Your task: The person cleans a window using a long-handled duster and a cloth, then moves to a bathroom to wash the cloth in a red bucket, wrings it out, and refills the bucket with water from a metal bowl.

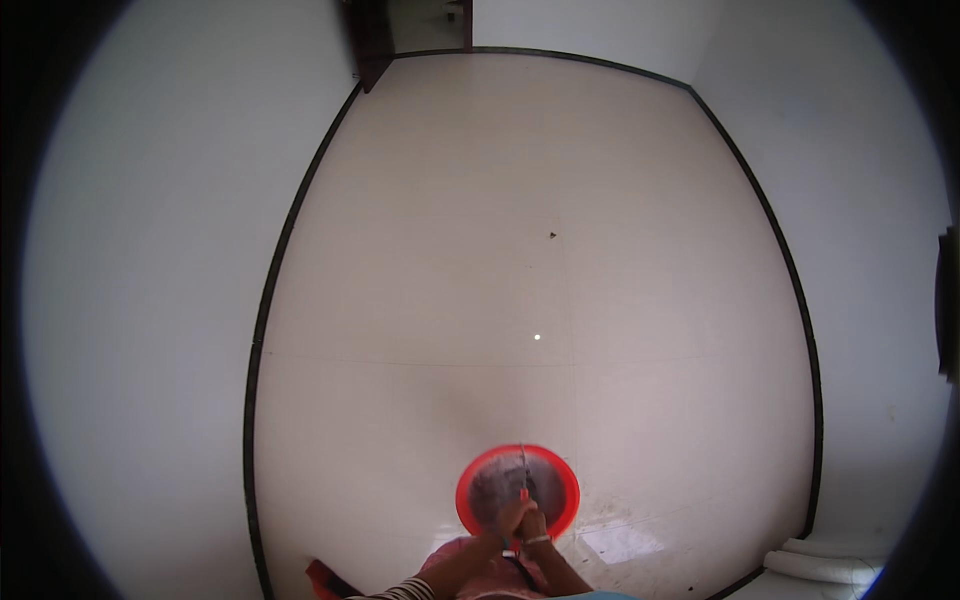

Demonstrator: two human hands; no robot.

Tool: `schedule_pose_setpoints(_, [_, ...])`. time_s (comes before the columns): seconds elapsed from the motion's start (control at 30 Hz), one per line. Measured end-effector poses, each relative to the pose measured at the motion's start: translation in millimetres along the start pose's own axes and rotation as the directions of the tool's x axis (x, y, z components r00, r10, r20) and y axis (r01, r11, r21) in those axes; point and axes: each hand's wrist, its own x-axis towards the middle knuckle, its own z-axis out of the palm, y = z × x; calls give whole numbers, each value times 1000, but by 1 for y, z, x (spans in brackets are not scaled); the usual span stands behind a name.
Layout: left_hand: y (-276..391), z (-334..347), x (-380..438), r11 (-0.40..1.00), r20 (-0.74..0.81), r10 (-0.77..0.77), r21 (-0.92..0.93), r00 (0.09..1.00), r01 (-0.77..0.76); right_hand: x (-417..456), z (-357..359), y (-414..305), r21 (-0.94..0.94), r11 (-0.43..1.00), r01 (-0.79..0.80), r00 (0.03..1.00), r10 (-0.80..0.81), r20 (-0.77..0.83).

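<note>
Both of my hands are together over a round red plastic basin (465,499) on the floor in front of me. My left hand (514,516) and my right hand (534,523) wrap around the red handle of a thin tool (524,484). A narrow shaft extends beyond my hands towards the far rim; the kind of tool is not clear. Inside the basin is grey, murky contents (487,484), partly hidden by my hands. A band circles my right wrist.
A pale tiled floor (450,262) stretches ahead between white walls with dark skirting. A small dark bit (553,235) lies mid-floor. Wet, dirty marks (600,510) show right of the basin. A red and black object (330,581) is at lower left; a dark door (373,45) stands far ahead.
</note>
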Motion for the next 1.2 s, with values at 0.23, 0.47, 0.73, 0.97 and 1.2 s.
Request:
schedule_pose_setpoints(0.23, [97,-211,23,850,-526,-219,-517,822,-105,129,-77,-209,427,784,451,870,-492,-16])
schedule_pose_setpoints(0.47, [206,-394,101,539,-683,-429,-719,591,-440,260,-174,-389,148,542,827,528,-840,123])
schedule_pose_setpoints(0.73, [263,-354,154,651,-824,-326,-551,463,-522,262,-282,-368,585,498,640,550,-829,104])
schedule_pose_setpoints(0.97, [346,-381,253,868,-891,-262,-386,372,-313,359,-338,-354,424,549,720,551,-824,133])
schedule_pose_setpoints(1.2, [262,-393,199,835,-773,521,549,362,-30,330,-306,-374,544,654,526,689,-703,180])
